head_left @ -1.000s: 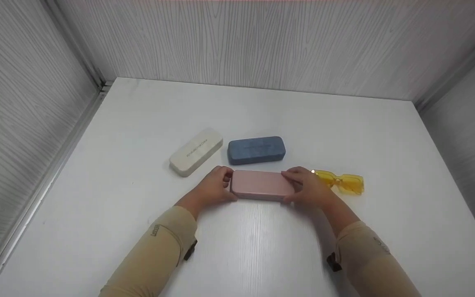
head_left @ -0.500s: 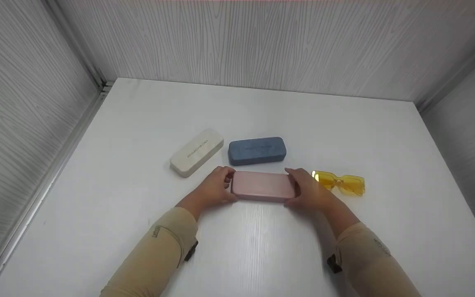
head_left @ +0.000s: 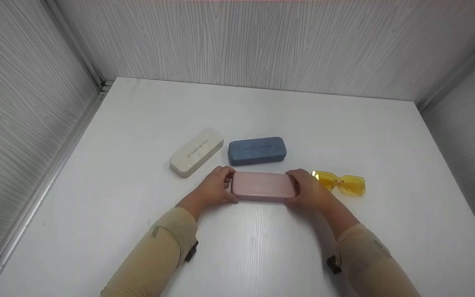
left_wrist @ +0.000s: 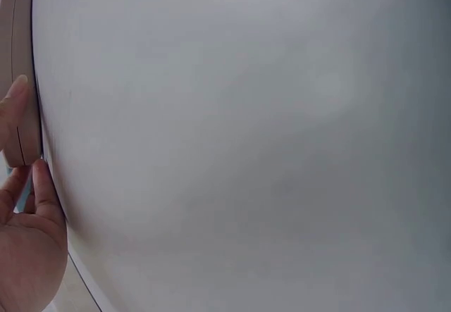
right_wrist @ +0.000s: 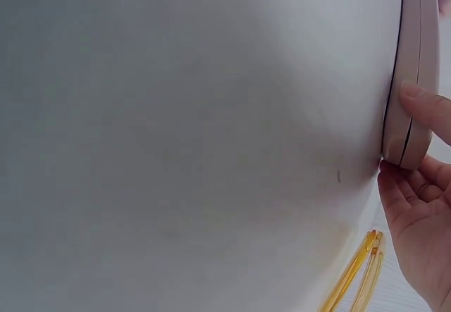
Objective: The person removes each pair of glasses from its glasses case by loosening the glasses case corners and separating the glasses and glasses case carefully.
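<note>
A closed pink glasses case [head_left: 264, 185] lies flat on the white table between my hands. My left hand [head_left: 213, 186] grips its left end, thumb on the near side and fingers round the end. At the other end my right hand [head_left: 308, 189] holds the case the same way. Both wrist views show a thumb on the side of the pink case [left_wrist: 22, 125], near its seam, with the other fingers at its end. Just right of my right hand lie yellow sunglasses [head_left: 351, 184], partly hidden behind that hand.
Behind the pink case lies a blue glasses case [head_left: 257, 151]. A cream glasses case [head_left: 196, 152] with lettering lies slanted to its left. The white table [head_left: 258, 251] is bounded by a grey wood-grain wall [head_left: 262, 45] at the back and panels at both sides.
My right hand has shifted slightly outward to the end of the pink case, its fingers drawn back from the top. The other cases and the sunglasses stay in place.
</note>
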{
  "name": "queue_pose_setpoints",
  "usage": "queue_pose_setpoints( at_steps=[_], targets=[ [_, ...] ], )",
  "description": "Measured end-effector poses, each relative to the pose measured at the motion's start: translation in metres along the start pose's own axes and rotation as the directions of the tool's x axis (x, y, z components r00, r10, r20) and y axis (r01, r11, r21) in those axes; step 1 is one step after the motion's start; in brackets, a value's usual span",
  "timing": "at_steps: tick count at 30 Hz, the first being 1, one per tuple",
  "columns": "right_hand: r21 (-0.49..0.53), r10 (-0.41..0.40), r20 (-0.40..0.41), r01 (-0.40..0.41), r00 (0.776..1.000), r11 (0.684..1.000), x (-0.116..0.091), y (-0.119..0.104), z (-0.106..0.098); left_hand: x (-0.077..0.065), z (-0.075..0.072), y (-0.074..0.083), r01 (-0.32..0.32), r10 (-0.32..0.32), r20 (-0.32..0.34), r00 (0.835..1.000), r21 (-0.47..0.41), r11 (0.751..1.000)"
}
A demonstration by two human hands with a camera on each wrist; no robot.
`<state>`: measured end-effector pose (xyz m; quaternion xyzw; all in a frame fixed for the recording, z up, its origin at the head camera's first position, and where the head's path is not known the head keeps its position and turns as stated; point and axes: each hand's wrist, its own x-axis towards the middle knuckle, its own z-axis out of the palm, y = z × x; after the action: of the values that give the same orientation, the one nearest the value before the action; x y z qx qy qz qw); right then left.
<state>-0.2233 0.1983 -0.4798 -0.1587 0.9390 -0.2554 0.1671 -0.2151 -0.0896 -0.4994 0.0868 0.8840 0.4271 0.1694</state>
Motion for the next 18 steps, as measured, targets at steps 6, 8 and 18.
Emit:
queue_pose_setpoints(
  at_steps=[6,8,18],
  targets=[
    [0.046,0.023,0.002,-0.023,1.0,0.999,0.001,0.002,0.0,0.001,0.0,0.0,0.01,-0.01,-0.002,1.0,-0.026,1.0],
    [0.06,0.036,0.002,-0.037,0.999,0.998,0.001,0.002,0.001,0.001,-0.001,0.001,0.013,-0.013,-0.002,1.0,-0.03,0.999],
    [0.132,0.113,0.019,-0.114,0.993,0.985,0.001,0.005,-0.015,0.007,-0.006,0.013,0.009,-0.01,-0.013,1.0,-0.083,0.997]
  ],
)
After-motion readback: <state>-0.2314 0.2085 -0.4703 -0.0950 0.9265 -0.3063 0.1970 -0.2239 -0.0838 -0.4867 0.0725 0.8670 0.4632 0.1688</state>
